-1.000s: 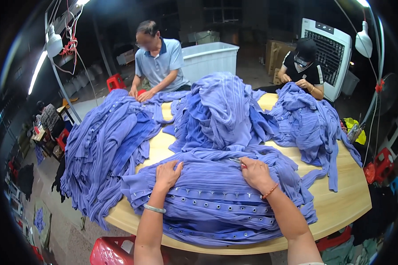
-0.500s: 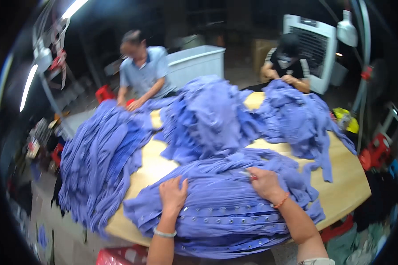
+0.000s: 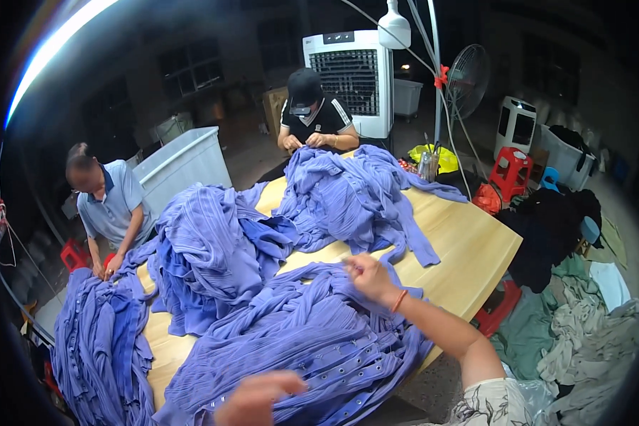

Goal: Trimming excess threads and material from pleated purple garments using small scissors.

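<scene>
A heap of periwinkle-blue ribbed garments (image 3: 298,334) with rows of metal eyelets lies along the near side of the table. My right hand (image 3: 370,278), with an orange band at the wrist, is closed over the heap's far right part. From its fingers pokes the tip of a small tool, with a bit of red in the grip; most of it is hidden. My left hand (image 3: 259,399) is blurred, above the near edge of the same heap. Its fingers look stretched out, and nothing shows in them.
More blue garments form a middle pile (image 3: 209,248), a far pile (image 3: 341,192) and a left pile (image 3: 99,341) on the wooden table (image 3: 468,241). Two people (image 3: 113,199) (image 3: 316,117) handle garments across it. Cloth heaps (image 3: 582,341) and a red stool (image 3: 511,170) are at right.
The view has swung right, bringing in the fan and floor heaps. My left hand has come off the garments toward the lower edge. My right hand still grips the small tool.
</scene>
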The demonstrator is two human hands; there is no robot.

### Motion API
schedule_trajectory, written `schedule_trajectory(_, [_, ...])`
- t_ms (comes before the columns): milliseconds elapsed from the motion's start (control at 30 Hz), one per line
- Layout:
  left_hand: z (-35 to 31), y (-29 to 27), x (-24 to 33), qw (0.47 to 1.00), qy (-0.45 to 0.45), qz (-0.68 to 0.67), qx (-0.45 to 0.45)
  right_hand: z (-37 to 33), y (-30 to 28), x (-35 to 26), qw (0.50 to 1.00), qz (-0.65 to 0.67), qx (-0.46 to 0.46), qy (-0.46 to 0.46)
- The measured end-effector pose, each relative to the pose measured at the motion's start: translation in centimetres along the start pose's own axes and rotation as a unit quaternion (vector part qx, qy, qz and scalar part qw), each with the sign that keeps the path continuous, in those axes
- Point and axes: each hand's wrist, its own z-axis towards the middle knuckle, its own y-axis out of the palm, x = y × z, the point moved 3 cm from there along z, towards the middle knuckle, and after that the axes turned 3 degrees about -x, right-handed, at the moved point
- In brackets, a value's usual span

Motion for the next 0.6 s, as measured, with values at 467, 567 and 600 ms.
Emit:
schedule_trajectory(467, [6.5, 5.6, -3.3, 0.951, -0.013, -0.304, 0.056, 12.4, -4.4, 13.5, 0.968, -0.181, 0.073, 0.158])
schedule_trajectory(567, [7.0, 3.7, -6.4, 0.946, 0.034, -0.319, -0.037, 13.7, -4.7, 15.0, 0.957, -0.188, 0.073, 0.209])
schedule_trajectory(600, [6.8, 3.4, -6.5, 0.950, 0.020, -0.309, -0.035, 14.1, -4.3, 15.4, 0.955, -0.182, 0.072, 0.221])
